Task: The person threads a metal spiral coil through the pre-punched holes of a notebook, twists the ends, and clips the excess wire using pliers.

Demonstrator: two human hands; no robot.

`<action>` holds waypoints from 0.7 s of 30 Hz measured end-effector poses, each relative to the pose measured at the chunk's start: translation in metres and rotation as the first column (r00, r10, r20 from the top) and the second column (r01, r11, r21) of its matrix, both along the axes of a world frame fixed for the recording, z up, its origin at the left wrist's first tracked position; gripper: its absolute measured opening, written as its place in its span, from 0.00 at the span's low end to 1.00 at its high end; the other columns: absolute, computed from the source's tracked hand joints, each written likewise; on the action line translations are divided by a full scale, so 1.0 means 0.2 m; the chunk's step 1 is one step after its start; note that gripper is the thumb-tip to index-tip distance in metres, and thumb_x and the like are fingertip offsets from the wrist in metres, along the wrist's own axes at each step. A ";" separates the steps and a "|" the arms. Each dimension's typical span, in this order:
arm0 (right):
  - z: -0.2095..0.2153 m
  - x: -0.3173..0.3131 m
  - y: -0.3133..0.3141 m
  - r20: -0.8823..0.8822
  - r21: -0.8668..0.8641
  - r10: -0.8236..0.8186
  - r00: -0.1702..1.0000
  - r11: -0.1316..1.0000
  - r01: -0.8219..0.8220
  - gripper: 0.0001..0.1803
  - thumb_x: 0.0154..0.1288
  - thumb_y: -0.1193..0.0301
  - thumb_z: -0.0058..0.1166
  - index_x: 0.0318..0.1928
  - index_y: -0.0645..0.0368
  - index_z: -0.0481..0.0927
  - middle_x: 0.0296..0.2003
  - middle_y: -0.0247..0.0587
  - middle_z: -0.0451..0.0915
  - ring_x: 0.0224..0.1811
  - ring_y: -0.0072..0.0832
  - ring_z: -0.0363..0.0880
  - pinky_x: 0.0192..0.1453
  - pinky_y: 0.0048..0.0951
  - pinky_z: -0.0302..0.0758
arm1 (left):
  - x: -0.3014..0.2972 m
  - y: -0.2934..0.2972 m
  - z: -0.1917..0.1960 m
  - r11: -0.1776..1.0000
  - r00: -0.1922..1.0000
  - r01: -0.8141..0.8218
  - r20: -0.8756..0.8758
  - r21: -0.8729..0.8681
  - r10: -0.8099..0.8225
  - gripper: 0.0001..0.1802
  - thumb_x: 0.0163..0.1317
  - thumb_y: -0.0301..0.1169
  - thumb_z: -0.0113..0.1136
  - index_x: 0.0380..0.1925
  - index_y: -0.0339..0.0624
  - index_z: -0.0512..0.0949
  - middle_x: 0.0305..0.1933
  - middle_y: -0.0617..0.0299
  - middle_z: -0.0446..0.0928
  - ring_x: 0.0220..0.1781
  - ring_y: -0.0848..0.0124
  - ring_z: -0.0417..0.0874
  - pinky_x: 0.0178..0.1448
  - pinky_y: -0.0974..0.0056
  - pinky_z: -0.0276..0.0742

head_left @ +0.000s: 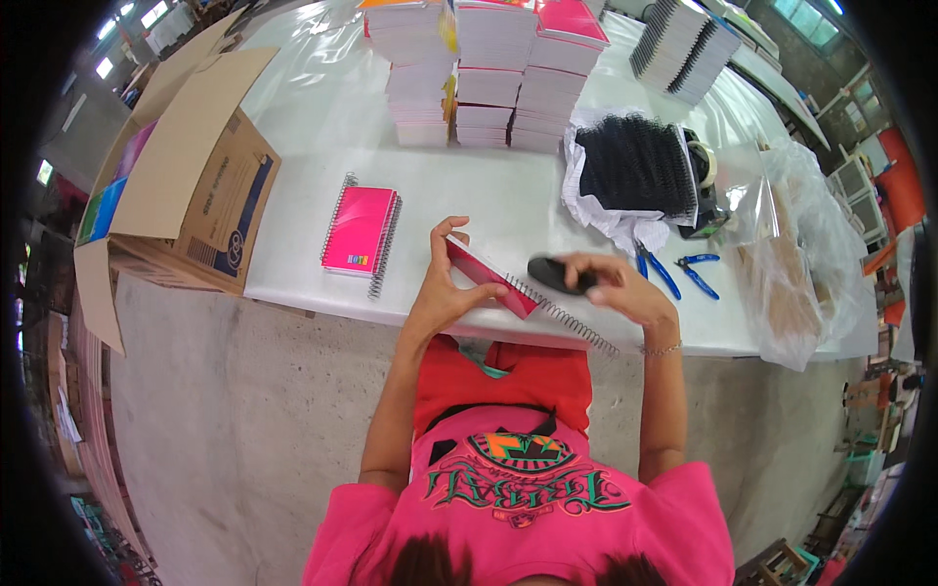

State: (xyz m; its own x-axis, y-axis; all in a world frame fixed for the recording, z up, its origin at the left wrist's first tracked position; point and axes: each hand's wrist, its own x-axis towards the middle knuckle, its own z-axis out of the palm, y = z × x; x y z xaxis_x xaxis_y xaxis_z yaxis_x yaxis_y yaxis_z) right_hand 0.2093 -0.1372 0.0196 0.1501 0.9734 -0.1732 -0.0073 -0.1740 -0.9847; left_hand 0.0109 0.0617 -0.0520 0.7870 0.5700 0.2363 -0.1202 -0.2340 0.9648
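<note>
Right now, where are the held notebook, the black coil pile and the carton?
Held notebook [477, 270], head view: its pink cover.
Black coil pile [631, 166], head view: middle of the coils.
Carton [195, 156], head view: a cardboard flap.

Pink-covered paper notebook [487, 280], on edge, slanting down rightward from left hand [442, 281], pinched thumb-to-fingers. Dark metal spiral coil [565, 318]: upper end at notebook's edge, rest sticking out below right hand [625, 289]. Black rounded-oval object [553, 274], motion-blurred, in right hand's fingers, near coil.
</note>
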 end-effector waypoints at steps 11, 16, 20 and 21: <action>0.03 -0.06 0.03 0.213 -0.107 -0.108 0.971 0.985 0.133 0.15 0.56 0.71 0.67 0.45 0.59 0.83 0.51 0.36 0.77 0.47 0.19 0.73 0.52 0.23 0.71 | 0.01 0.02 -0.06 0.998 0.996 0.061 0.067 0.010 -0.061 0.43 0.49 0.34 0.79 0.61 0.47 0.61 0.51 0.62 0.63 0.50 0.71 0.72 0.62 0.64 0.66; 0.02 -0.07 0.04 0.097 -0.033 -0.077 0.992 0.996 0.080 0.14 0.60 0.67 0.66 0.44 0.58 0.83 0.44 0.30 0.79 0.43 0.18 0.73 0.50 0.22 0.70 | 0.00 0.00 -0.06 0.985 0.990 0.135 0.051 -0.103 -0.131 0.41 0.51 0.33 0.77 0.60 0.46 0.62 0.51 0.62 0.64 0.49 0.71 0.72 0.62 0.65 0.66; 0.01 -0.06 0.05 0.093 -0.057 -0.159 0.983 0.985 0.164 0.15 0.58 0.67 0.67 0.44 0.59 0.83 0.46 0.33 0.79 0.43 0.20 0.74 0.52 0.24 0.71 | -0.01 -0.02 -0.02 0.977 0.987 0.158 0.047 -0.144 -0.152 0.37 0.55 0.30 0.73 0.61 0.45 0.62 0.52 0.61 0.64 0.50 0.71 0.71 0.63 0.65 0.65; 0.01 -0.06 0.04 -0.012 -0.010 -0.187 0.982 0.982 0.187 0.16 0.57 0.66 0.67 0.44 0.60 0.83 0.46 0.34 0.79 0.43 0.20 0.74 0.51 0.24 0.71 | 0.00 -0.02 -0.01 0.974 0.985 0.169 0.038 -0.150 -0.166 0.36 0.56 0.30 0.72 0.61 0.45 0.62 0.52 0.61 0.64 0.51 0.71 0.71 0.63 0.65 0.65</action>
State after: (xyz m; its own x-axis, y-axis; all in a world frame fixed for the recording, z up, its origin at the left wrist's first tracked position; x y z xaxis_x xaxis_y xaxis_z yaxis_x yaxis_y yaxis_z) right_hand 0.1965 -0.1284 0.0213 0.3268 0.9268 -0.1850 -0.0528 -0.1775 -0.9827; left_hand 0.0106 0.0575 -0.0543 0.8693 0.4613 0.1776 -0.1697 -0.0589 0.9837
